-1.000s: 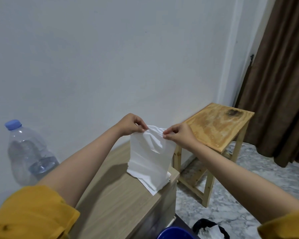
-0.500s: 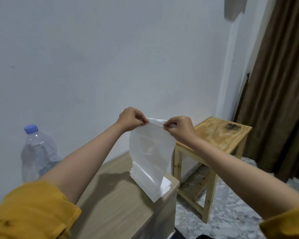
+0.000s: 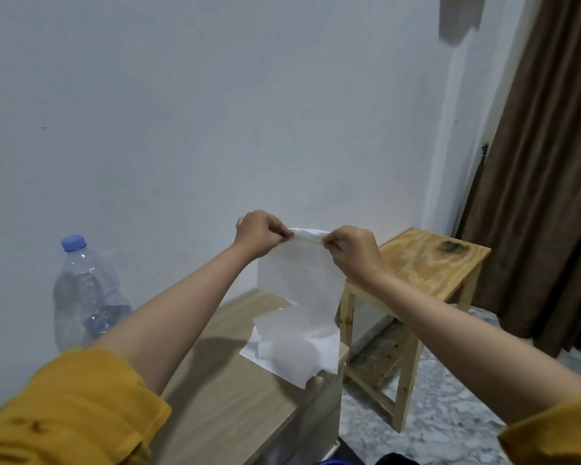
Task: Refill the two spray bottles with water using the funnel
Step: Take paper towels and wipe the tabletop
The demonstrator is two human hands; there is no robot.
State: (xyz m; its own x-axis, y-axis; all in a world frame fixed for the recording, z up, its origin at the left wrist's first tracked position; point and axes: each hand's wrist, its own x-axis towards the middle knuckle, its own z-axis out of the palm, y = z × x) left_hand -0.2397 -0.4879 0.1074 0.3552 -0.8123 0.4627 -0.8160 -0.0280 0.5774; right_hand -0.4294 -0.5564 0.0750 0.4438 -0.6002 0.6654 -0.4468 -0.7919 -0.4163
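Both hands pinch one tissue sheet [image 3: 299, 283] by its top edge — left hand [image 3: 257, 233] and right hand [image 3: 353, 251] — above the tissue stack [image 3: 292, 354] on the cabinet [image 3: 222, 407]. Likely a wiping aside; next, free the sheet. Neither funnel nor spray bottles show, only the water bottle [image 3: 84, 293]. Since earlier, the sheet has lifted higher.

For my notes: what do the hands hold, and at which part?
Both the left hand and right hand pinch one tissue at its top edge.

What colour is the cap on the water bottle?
Blue cap, seen in the head view.
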